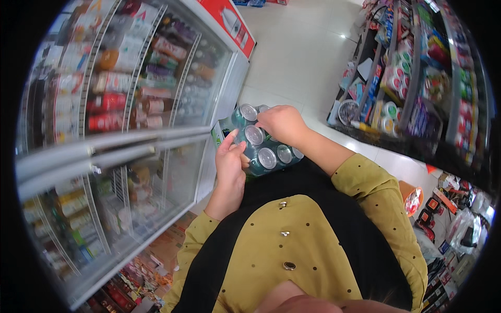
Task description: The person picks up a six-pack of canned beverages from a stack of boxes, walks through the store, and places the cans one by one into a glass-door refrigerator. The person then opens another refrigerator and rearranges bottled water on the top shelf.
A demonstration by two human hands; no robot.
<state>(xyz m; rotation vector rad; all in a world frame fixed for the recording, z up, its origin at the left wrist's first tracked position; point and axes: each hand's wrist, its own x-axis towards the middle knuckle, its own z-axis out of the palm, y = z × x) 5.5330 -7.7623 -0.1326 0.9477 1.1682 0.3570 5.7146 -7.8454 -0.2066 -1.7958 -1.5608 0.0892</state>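
A pack of green drink cans with silver tops is in front of my body, tops facing up. What looks like clear plastic wrap binds the cans. My left hand grips the pack's left side, with thumb and fingers bent against the cans. Over the pack's far right part, my right hand is closed, its fingertips pressed in between the can tops. Its knuckles hide some cans and the exact spot that the fingers pinch.
Close on my left stand glass-door drink fridges full of bottles and cans. A shelf rack of packaged goods is at the far right. Pale tiled floor lies ahead. An orange tub and assorted goods sit at the right.
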